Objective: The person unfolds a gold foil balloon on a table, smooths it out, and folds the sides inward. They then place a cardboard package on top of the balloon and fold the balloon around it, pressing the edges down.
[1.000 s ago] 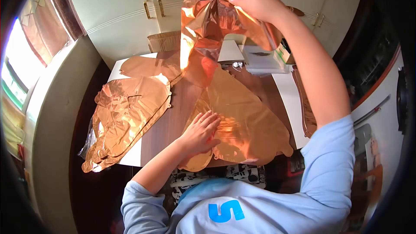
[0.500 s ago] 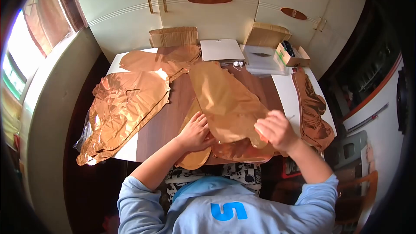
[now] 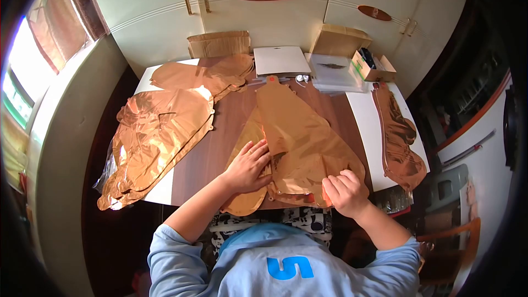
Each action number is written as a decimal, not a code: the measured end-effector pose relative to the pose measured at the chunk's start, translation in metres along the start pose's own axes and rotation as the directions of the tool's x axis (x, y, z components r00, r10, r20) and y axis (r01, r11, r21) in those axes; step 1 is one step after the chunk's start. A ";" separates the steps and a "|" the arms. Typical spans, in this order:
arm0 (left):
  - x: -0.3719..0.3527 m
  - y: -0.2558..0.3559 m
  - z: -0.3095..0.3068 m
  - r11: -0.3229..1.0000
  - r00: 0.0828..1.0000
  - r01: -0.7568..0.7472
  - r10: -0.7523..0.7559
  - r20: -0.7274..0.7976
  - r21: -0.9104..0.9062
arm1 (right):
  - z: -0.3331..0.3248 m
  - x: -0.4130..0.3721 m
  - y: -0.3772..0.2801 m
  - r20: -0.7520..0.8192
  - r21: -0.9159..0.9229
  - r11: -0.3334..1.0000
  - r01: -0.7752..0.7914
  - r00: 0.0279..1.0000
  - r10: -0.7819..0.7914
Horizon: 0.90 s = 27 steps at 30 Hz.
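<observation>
A flat, copper-coloured foil balloon (image 3: 305, 137) lies across the middle of the table, its narrow end pointing away from me. My left hand (image 3: 248, 166) rests with fingers stretched out at its left edge, partly over another foil layer (image 3: 242, 201). At the near right corner, my right hand (image 3: 346, 192) has its fingers closed on the balloon's edge; a small reddish patch shows by the fingertips. Whether the two foil layers are joined is hidden.
Crumpled copper foil balloons (image 3: 159, 137) are stacked at the left, with another foil piece (image 3: 203, 74) behind. A folded foil balloon (image 3: 399, 137) lies at the right. Along the back are a white board (image 3: 281, 61), clear plastic sheets (image 3: 335, 74), earphones (image 3: 301, 79) and a small box (image 3: 377, 71).
My right hand has moved down and slightly left, bringing the balloon's near edge down flatter and wider on the table. My left hand has stayed nearly in place.
</observation>
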<state>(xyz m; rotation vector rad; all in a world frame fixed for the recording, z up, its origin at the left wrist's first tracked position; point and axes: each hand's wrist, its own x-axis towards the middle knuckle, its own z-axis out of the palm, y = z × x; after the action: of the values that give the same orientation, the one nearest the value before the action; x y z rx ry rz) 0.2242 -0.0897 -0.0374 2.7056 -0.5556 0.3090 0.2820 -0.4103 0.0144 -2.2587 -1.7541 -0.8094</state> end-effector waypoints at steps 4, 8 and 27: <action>-0.002 -0.002 0.004 0.996 0.998 0.016 -0.021 -0.059 -0.088 | 0.005 -0.002 -0.004 0.020 0.020 1.000 -0.010 1.000 0.010; -0.001 0.000 -0.005 0.990 0.994 0.072 -0.082 -0.079 -0.117 | 0.007 -0.002 -0.006 0.021 0.027 1.000 -0.002 1.000 0.001; 0.009 -0.005 -0.010 0.998 0.995 0.046 -0.050 -0.088 -0.047 | 0.009 -0.006 -0.020 0.065 0.070 0.997 0.013 0.998 -0.018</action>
<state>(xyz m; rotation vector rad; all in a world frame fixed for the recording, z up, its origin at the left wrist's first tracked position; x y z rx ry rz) 0.2332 -0.0846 -0.0273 2.6431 -0.4656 0.3968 0.2654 -0.4061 0.0002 -2.2540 -1.8008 -0.6730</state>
